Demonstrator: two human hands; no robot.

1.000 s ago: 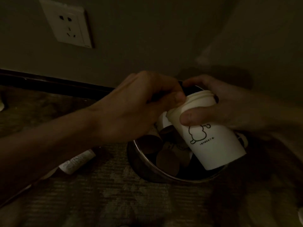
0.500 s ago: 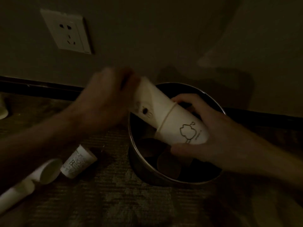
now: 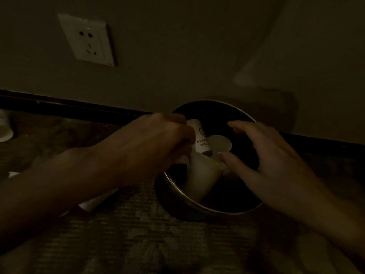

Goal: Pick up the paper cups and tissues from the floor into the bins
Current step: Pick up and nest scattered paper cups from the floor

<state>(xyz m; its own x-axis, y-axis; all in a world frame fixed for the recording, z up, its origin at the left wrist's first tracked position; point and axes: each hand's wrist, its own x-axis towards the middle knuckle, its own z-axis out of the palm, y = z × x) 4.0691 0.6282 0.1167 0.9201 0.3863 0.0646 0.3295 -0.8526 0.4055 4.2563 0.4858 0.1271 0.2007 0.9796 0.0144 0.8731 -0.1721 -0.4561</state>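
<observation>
Over the round bin [image 3: 209,209] we are curling our left hand [image 3: 152,145] round the printed cup [image 3: 201,139] at 9 o'clock, its long side pointing toward 12, our right hand [image 3: 276,155] is hanging open at 3 o'clock, and a floor cup [image 3: 92,203] is lying at 8 o'clock, nearer our left.

We see the left hand [image 3: 158,147] hiding its own fingertips, we cannot tell its grip, printed cup [image 3: 199,139] with lettering half covered, floor cup [image 3: 96,201] mostly under the forearm [image 3: 69,180], another cup [image 3: 5,129] cut by the left edge, bin [image 3: 217,210] depths lost in dark
</observation>
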